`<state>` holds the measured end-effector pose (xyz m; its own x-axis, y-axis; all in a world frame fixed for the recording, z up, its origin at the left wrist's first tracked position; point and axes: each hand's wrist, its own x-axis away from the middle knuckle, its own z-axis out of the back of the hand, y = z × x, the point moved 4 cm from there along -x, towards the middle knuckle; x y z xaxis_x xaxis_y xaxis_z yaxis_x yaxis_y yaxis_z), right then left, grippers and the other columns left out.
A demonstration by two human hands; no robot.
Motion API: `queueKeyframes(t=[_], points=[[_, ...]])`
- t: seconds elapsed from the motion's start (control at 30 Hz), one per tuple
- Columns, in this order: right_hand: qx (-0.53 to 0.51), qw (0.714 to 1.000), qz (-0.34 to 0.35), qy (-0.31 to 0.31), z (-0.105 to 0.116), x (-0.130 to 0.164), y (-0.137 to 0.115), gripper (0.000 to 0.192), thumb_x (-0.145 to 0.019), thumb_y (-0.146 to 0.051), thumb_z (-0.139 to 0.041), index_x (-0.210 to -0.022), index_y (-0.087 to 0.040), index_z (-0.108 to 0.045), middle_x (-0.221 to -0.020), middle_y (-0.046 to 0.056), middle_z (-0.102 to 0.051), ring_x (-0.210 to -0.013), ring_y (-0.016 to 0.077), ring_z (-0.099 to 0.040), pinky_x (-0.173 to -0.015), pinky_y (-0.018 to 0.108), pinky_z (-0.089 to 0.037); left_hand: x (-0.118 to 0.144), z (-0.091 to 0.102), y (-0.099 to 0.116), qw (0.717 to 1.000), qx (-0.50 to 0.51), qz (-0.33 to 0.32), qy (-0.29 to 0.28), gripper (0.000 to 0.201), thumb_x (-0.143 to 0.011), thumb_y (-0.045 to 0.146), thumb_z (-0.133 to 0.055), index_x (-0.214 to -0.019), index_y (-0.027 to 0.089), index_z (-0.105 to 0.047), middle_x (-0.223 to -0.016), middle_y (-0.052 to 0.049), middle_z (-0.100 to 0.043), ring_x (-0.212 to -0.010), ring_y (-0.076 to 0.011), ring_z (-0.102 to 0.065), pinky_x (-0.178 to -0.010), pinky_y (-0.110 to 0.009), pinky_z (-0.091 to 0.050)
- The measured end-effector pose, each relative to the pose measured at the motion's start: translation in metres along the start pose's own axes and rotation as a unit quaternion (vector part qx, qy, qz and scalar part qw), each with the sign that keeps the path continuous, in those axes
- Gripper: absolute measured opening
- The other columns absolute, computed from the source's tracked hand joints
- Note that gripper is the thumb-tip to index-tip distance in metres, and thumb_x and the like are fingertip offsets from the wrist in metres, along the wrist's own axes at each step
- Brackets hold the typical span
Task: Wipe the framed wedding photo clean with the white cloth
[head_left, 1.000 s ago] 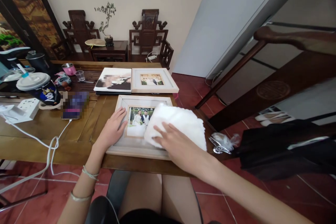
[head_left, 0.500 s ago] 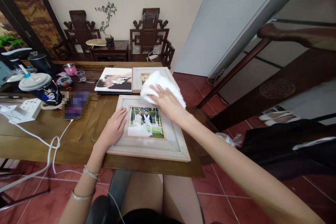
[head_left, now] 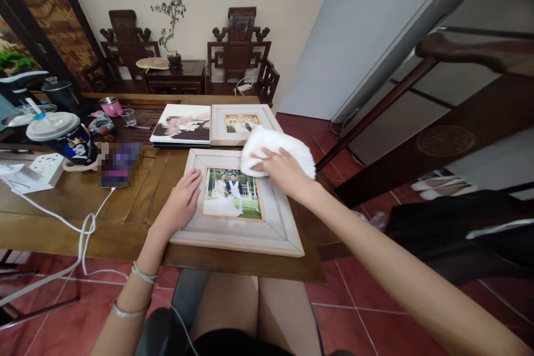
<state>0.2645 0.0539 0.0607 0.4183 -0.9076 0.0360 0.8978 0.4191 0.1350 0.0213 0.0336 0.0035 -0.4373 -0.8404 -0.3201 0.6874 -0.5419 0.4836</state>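
Observation:
A pale wooden picture frame (head_left: pixel 246 236) with a photo of a couple lies flat near the front edge of the wooden table. My left hand (head_left: pixel 183 200) rests on its left border, fingers stretched out and holding nothing. Under my right hand (head_left: pixel 287 172) a white cloth (head_left: pixel 277 147) covers the frame's upper right corner, with the fingers pressed onto it. Part of the cloth also overlaps the near edge of a second picture frame (head_left: pixel 219 125) behind.
Left of the second frame sits a photo book (head_left: pixel 183 125). Further left are a phone (head_left: pixel 120 164) on a charging cable, a lidded drink cup (head_left: pixel 62 136), a pink mug (head_left: pixel 110 106), a small clear cup (head_left: pixel 129 117) and a white power strip (head_left: pixel 44 172). A wooden chair (head_left: pixel 442 139) stands at right.
My right hand and the white cloth have slid to the right and slightly nearer, uncovering the second frame's photo. My left hand stays on the left border.

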Motion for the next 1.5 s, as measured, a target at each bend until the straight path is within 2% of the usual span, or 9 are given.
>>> queueKeyframes(t=[0.13,0.3,0.47,0.63,0.87,1.0,1.27,1.37,1.5], points=[[0.003,0.999,0.012,-0.037,0.007,0.039,-0.007,0.064,-0.07,0.014,-0.037,-0.119,-0.013,-0.067,-0.143,0.012,-0.051,-0.134,0.0352,-0.04,-0.101,0.052,-0.04,0.0,-0.001,-0.001,1.0,0.008,-0.004,0.01,0.045,-0.097,0.023,-0.032,-0.136,0.014,-0.051,-0.145,-0.014,-0.049,-0.141,-0.0243,-0.036,-0.116,-0.05,-0.031],[-0.067,0.987,0.06,-0.13,0.021,0.103,-0.057,0.063,-0.066,0.006,-0.05,-0.124,-0.015,-0.065,-0.143,0.016,-0.049,-0.132,0.0418,-0.04,-0.102,0.058,-0.04,0.0,-0.001,-0.003,1.0,0.006,0.001,0.018,0.046,-0.096,0.021,-0.031,-0.135,0.01,-0.052,-0.144,-0.016,-0.049,-0.141,-0.0251,-0.036,-0.116,-0.05,-0.032],[-0.149,0.973,0.133,-0.113,0.012,0.139,-0.105,0.057,-0.07,-0.008,-0.057,-0.125,-0.024,-0.065,-0.146,0.011,-0.047,-0.134,0.0429,-0.039,-0.103,0.062,-0.04,0.001,-0.003,-0.004,0.999,0.009,0.003,0.031,0.045,-0.096,0.021,-0.033,-0.135,0.016,-0.052,-0.144,-0.013,-0.05,-0.141,-0.0243,-0.037,-0.115,-0.051,-0.033],[-0.14,0.98,0.136,-0.044,-0.001,0.1,-0.123,0.059,-0.076,-0.006,-0.052,-0.133,-0.022,-0.057,-0.152,0.012,-0.039,-0.14,0.042,-0.028,-0.108,0.064,-0.031,0.001,-0.004,-0.006,1.0,0.01,0.004,0.028,0.045,-0.095,0.021,-0.031,-0.135,0.016,-0.052,-0.144,-0.013,-0.05,-0.141,-0.024,-0.037,-0.115,-0.051,-0.033],[-0.062,0.997,0.037,0.04,-0.003,-0.011,-0.078,0.076,-0.075,0.007,-0.047,-0.146,-0.019,-0.04,-0.16,0.012,-0.017,-0.144,0.044,-0.014,-0.108,0.069,-0.023,0.001,0.002,-0.004,0.999,0.04,0.019,0.018,0.047,-0.098,0.028,-0.03,-0.14,0.013,-0.046,-0.148,-0.015,-0.045,-0.142,-0.0231,-0.035,-0.117,-0.047,-0.029],[-0.056,0.997,0.044,0.017,-0.002,-0.035,-0.082,0.074,-0.076,0.009,-0.042,-0.142,-0.023,-0.047,-0.16,0.007,-0.019,-0.143,0.0472,-0.01,-0.105,0.074,-0.022,0.001,0.008,-0.003,0.996,0.059,0.026,0.068,0.048,-0.1,0.033,-0.028,-0.142,0.015,-0.042,-0.152,-0.015,-0.039,-0.142,-0.0211,-0.035,-0.118,-0.043,-0.027],[-0.224,0.935,0.232,-0.149,0.031,0.08,-0.092,0.081,-0.064,0.013,-0.034,-0.131,-0.026,-0.058,-0.155,0.0,-0.034,-0.146,0.0322,-0.016,-0.112,0.063,-0.026,0.005,0.006,-0.009,0.991,0.056,0.071,0.098,0.047,-0.098,0.034,-0.034,-0.14,0.016,-0.043,-0.152,-0.016,-0.038,-0.142,-0.024,-0.034,-0.118,-0.045,-0.026],[-0.222,0.945,0.192,-0.144,0.03,0.116,-0.07,0.086,-0.055,0.014,-0.031,-0.124,-0.027,-0.063,-0.152,-0.002,-0.038,-0.145,0.0293,-0.019,-0.113,0.068,-0.013,0.007,0.004,-0.013,0.986,0.061,0.115,0.105,0.052,-0.094,0.033,-0.041,-0.14,0.011,-0.042,-0.149,-0.02,-0.04,-0.141,-0.0282,-0.035,-0.117,-0.047,-0.026],[-0.201,0.974,0.089,-0.06,-0.005,0.131,-0.049,0.084,-0.052,0.012,-0.031,-0.118,-0.025,-0.067,-0.153,0.001,-0.037,-0.145,0.0345,-0.007,-0.105,0.078,-0.002,0.007,0.004,-0.015,0.965,0.141,0.186,0.116,0.058,-0.088,0.032,-0.051,-0.141,0.009,-0.041,-0.146,-0.02,-0.044,-0.139,-0.0285,-0.038,-0.118,-0.043,-0.025]])
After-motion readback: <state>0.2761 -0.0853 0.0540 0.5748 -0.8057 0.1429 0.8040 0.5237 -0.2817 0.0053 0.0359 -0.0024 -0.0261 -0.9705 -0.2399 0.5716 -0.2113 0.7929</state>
